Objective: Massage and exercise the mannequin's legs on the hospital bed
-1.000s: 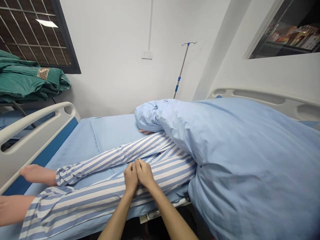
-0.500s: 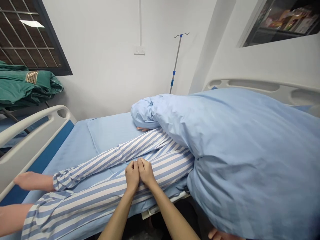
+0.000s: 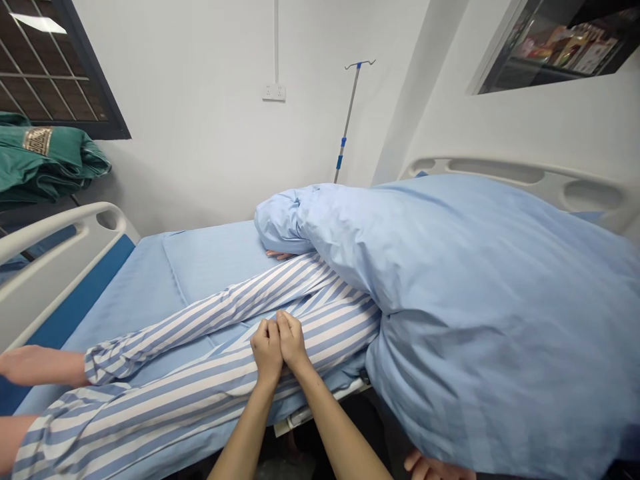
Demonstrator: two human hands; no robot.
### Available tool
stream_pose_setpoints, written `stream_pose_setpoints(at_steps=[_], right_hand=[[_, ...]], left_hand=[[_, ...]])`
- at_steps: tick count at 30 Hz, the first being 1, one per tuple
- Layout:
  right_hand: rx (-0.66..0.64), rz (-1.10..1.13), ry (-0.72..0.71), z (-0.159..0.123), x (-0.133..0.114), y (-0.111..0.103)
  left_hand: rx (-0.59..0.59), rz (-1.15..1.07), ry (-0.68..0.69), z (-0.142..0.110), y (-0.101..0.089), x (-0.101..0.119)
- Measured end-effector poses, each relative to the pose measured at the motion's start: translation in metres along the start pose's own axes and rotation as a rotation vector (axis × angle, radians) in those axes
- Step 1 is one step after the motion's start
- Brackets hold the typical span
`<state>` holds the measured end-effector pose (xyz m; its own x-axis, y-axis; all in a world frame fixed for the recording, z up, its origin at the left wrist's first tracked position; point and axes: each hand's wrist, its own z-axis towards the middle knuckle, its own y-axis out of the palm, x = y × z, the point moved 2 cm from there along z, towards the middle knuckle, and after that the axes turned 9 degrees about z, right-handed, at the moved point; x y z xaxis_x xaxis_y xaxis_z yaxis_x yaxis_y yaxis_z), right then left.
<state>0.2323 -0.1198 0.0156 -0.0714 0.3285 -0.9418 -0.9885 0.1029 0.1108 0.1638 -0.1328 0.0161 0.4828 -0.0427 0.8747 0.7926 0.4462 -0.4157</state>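
My left hand (image 3: pixel 267 350) and my right hand (image 3: pixel 292 340) are closed side by side into fists, touching each other. Nothing shows between their fingers. They hover over or rest on the blue-and-white striped trousers (image 3: pixel 200 380) of a figure lying on the bed; contact is unclear. A light blue quilt (image 3: pixel 465 287) lies bunched over the figure's upper body, to the right of my hands. Part of a hand (image 3: pixel 279 255) peeks out under the quilt's far edge, and another hand (image 3: pixel 437 467) shows beneath its near edge. A bare foot (image 3: pixel 40 365) lies at the left.
The bed has a light blue sheet (image 3: pixel 210 257), a white-and-blue footboard (image 3: pixel 70 287) at left and a headboard (image 3: pixel 505 168) at right. An IV pole (image 3: pixel 346 127) stands by the wall behind. Green folded cloth (image 3: pixel 55 160) sits beyond the footboard, under a barred window (image 3: pixel 50 73).
The view has turned slightly to the right, so the bed and the figure sit further left. My two fists stay together above the trousers with little change.
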Motion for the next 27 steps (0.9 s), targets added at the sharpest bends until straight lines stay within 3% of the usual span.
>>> stream_pose_setpoints(at_steps=[7, 14, 22, 27], right_hand=[[0.019, -0.135, 0.021, 0.005, -0.007, 0.000], [-0.133, -0.523, -0.120, 0.006, -0.030, -0.008], [-0.038, -0.475, -0.097, -0.001, -0.010, -0.016], [0.037, -0.252, -0.067, 0.002, -0.010, -0.023]], left_hand=[[-0.011, 0.060, 0.041, -0.001, 0.001, -0.002], [-0.042, 0.062, 0.077, -0.001, 0.002, -0.005], [-0.054, 0.067, 0.089, -0.003, 0.003, -0.003], [-0.084, -0.014, 0.036, -0.003, 0.010, 0.025]])
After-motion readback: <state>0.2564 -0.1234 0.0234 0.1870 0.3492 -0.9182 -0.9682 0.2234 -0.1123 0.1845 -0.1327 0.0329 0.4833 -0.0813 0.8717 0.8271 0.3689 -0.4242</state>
